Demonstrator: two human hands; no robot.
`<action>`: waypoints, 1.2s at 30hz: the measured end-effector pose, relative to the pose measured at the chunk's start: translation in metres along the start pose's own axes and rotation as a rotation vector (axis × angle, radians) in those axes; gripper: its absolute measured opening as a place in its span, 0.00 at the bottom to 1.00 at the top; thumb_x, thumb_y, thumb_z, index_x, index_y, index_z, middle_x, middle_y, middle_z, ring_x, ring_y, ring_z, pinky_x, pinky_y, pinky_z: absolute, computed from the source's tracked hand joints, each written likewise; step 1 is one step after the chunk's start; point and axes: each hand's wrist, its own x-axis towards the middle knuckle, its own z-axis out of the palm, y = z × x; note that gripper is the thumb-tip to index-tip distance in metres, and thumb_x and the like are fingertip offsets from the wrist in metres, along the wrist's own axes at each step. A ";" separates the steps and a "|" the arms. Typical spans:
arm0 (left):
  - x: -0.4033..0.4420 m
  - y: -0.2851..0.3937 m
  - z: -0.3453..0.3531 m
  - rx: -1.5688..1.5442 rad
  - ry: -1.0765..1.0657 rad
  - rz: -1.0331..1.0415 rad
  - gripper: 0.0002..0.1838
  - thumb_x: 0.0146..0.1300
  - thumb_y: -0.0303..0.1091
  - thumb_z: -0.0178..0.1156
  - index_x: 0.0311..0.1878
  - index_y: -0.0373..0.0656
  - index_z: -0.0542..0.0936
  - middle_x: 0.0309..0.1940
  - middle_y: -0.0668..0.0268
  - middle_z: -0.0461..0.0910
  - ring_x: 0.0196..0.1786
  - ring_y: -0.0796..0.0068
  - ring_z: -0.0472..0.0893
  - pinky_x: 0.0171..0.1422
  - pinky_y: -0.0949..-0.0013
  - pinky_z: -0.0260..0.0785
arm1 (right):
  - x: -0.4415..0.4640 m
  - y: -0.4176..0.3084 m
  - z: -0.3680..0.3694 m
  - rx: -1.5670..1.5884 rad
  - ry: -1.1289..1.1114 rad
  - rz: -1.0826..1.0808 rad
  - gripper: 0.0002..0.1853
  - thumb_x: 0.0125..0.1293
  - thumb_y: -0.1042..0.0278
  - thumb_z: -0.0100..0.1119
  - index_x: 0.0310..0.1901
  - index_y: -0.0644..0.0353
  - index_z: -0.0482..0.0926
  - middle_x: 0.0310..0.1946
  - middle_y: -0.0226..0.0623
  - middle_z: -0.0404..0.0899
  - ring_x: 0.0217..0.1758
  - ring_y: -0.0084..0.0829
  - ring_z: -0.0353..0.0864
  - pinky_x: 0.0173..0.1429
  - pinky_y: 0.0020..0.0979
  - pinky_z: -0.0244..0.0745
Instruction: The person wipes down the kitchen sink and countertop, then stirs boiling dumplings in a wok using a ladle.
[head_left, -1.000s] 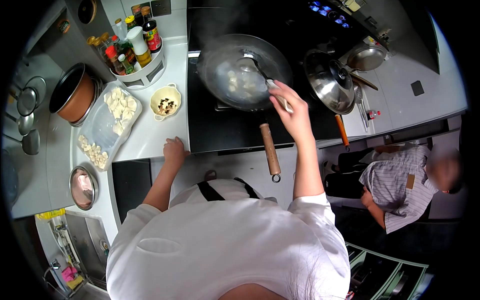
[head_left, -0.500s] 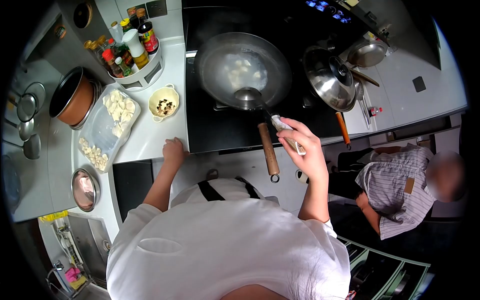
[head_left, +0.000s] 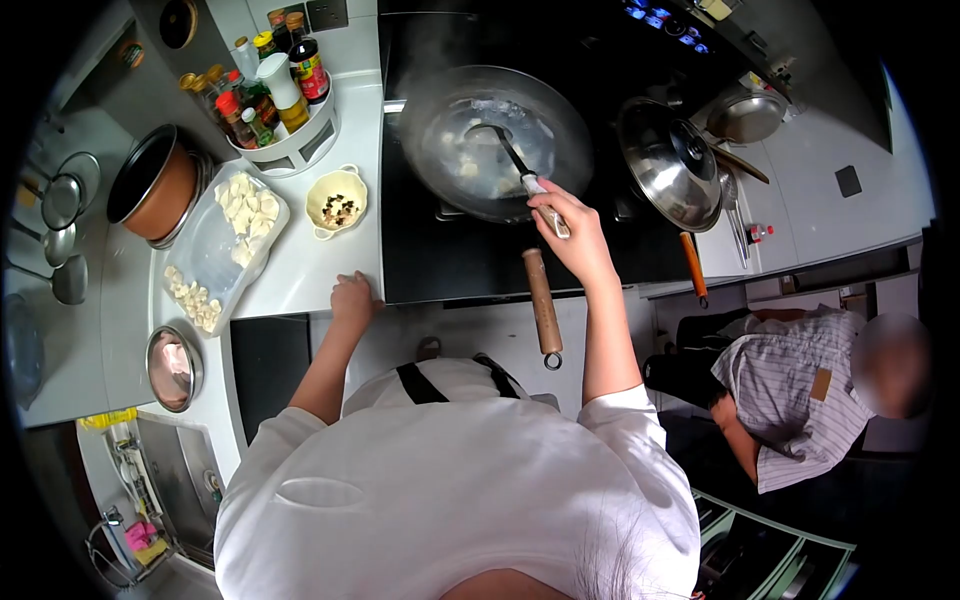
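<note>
My right hand (head_left: 578,238) is closed around the pale patterned grip of a ladle (head_left: 512,152). Its bowl dips into cloudy, steaming liquid in the wok (head_left: 568,135), among pale pieces (head_left: 466,168). The wok sits on the black stove, its wooden handle (head_left: 541,305) pointing toward me. My left hand (head_left: 354,300) rests on the white counter's front edge, fingers somewhat spread and holding nothing. Nearest to it is a small cream bowl (head_left: 325,222) with dark and pinkish bits. A clear plastic box (head_left: 208,258) of dumplings and smaller white pieces lies farther left.
A lidded pan (head_left: 660,165) stands right of the wok, its orange handle toward me. Bottles fill a white rack (head_left: 310,140) at back left, near a brown pot (head_left: 155,190). A metal bowl (head_left: 174,368) holds something pink. Another person (head_left: 790,390) is at the right.
My right hand has pushed the ladle forward and left, deeper into the wok's liquid. The pale pieces have spread out. The left hand stays on the counter edge.
</note>
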 end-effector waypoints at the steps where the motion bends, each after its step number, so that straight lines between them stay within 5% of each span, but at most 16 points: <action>1: 0.000 0.000 0.000 0.008 -0.001 -0.002 0.50 0.49 0.55 0.74 0.71 0.38 0.64 0.64 0.33 0.67 0.55 0.49 0.80 0.55 0.62 0.76 | 0.004 0.003 0.003 0.002 0.007 -0.006 0.09 0.59 0.77 0.65 0.42 0.58 0.82 0.56 0.52 0.79 0.54 0.51 0.81 0.55 0.37 0.79; 21: 0.002 0.009 -0.001 0.009 0.022 -0.063 0.46 0.46 0.53 0.76 0.66 0.39 0.69 0.54 0.46 0.73 0.49 0.54 0.82 0.50 0.61 0.78 | -0.029 -0.039 -0.068 -0.036 -0.053 -0.030 0.06 0.59 0.78 0.65 0.38 0.59 0.83 0.57 0.48 0.78 0.52 0.50 0.82 0.53 0.37 0.80; 27: 0.002 0.011 -0.002 -0.018 0.027 -0.055 0.36 0.54 0.45 0.71 0.62 0.37 0.71 0.52 0.44 0.73 0.48 0.50 0.82 0.51 0.57 0.78 | -0.039 -0.034 -0.068 -0.009 -0.148 -0.048 0.07 0.58 0.79 0.65 0.38 0.58 0.83 0.58 0.46 0.78 0.52 0.50 0.82 0.53 0.38 0.80; 30: -0.002 0.015 -0.018 -0.162 -0.055 -0.023 0.31 0.58 0.42 0.66 0.62 0.35 0.72 0.56 0.41 0.72 0.54 0.42 0.78 0.56 0.53 0.76 | -0.035 -0.022 -0.058 0.010 -0.164 -0.053 0.08 0.57 0.79 0.65 0.39 0.57 0.83 0.60 0.46 0.76 0.54 0.50 0.81 0.55 0.40 0.79; 33: 0.021 0.007 0.032 -0.337 0.273 0.234 0.29 0.60 0.40 0.64 0.62 0.36 0.72 0.61 0.41 0.70 0.60 0.35 0.72 0.62 0.50 0.73 | -0.022 -0.005 -0.040 0.011 -0.163 -0.078 0.09 0.57 0.79 0.64 0.39 0.56 0.83 0.62 0.46 0.75 0.55 0.51 0.80 0.56 0.40 0.79; 36: 0.006 0.042 0.014 -0.323 0.193 0.158 0.29 0.61 0.39 0.63 0.64 0.41 0.71 0.67 0.43 0.65 0.68 0.35 0.64 0.66 0.50 0.69 | -0.004 0.014 -0.021 0.003 -0.146 -0.128 0.09 0.57 0.78 0.64 0.39 0.55 0.83 0.62 0.45 0.74 0.56 0.52 0.79 0.57 0.40 0.78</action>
